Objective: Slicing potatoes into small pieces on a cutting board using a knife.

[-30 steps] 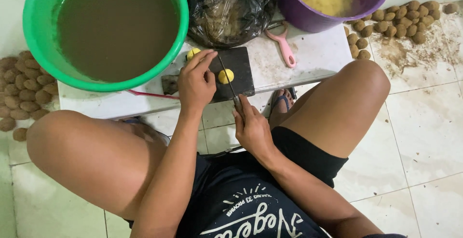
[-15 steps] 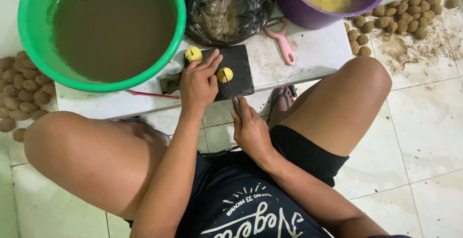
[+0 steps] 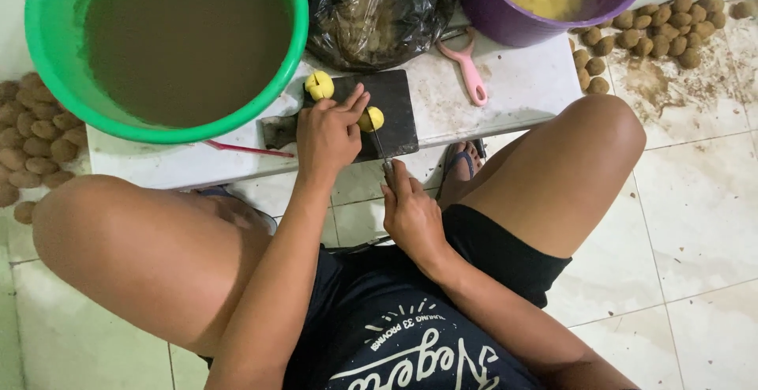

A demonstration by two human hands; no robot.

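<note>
a small peeled yellow potato [image 3: 372, 118] is sat on the dark cutting board [image 3: 395, 102], near the middle of the white surface [image 3: 513, 90]. the left hand [image 3: 328, 136] is laid over the board with its fingers [image 3: 353, 104] stretched out and pressed together, tips touching the potato at its 9 o'clock side. a knife [image 3: 380, 149] is gripped by the right hand [image 3: 410, 216], fingers curled tight round the handle just off the surface's near edge, blade pointing to 12 o'clock and resting against the potato. a second peeled potato [image 3: 319, 85], already scored, is sat at the board's 10 o'clock corner. at 10 o'clock from the board a green basin [image 3: 47, 50] full of murky brown water can be seen, at 12 o'clock a black plastic bag [image 3: 371, 11], and at 1 o'clock a purple bucket [image 3: 505, 27] with peeled pieces in it. a pink peeler [image 3: 469, 74] is lying just right of the board. unpeeled brown potatoes [image 3: 663, 27] are piled on the tiled floor [image 3: 695, 200] on both sides.
</note>
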